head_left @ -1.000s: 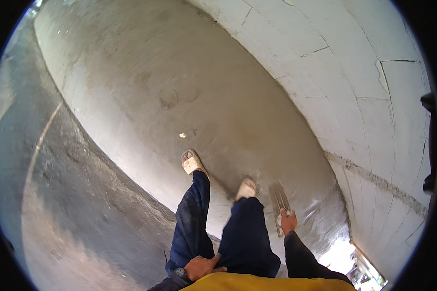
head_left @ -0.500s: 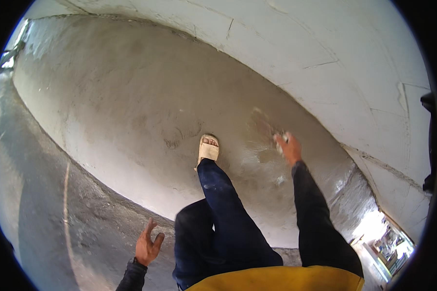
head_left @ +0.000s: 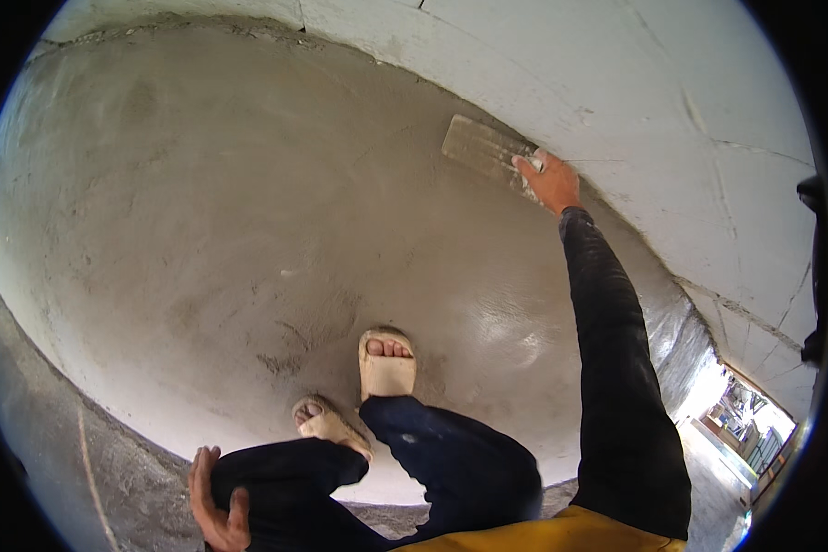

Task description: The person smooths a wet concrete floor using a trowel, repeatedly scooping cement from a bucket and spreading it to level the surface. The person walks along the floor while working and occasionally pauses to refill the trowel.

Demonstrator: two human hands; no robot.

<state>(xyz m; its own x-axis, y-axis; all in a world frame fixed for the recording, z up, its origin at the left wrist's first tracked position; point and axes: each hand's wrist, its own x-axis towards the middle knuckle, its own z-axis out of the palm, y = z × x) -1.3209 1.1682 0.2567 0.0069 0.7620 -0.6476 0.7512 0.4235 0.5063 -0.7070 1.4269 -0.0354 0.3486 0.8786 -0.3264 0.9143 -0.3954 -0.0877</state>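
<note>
My right hand (head_left: 554, 182) is closed round the handle of a rectangular plastering trowel (head_left: 480, 147). The trowel's thin, cement-smeared blade lies against the wet grey cement surface (head_left: 248, 166), close to where that surface meets the pale wall. With fingers stretched and nothing in it, my left hand (head_left: 215, 508) is beside my bent left knee; I cannot tell whether it touches the trouser leg. Below the trowel, the cement has a shiny wet patch (head_left: 515, 331).
My two feet, in beige slide sandals (head_left: 388, 375), stand on the cement. A pale wall (head_left: 616, 83) with cracks and seams rises along the far right. Rough grey floor (head_left: 37, 405) runs along the near left edge. A bright opening (head_left: 750, 414) with clutter lies at lower right.
My right hand has moved up and away with the trowel, to the wall's edge. My other foot has come onto the cement. The left hand has shifted left and down, by the knee.
</note>
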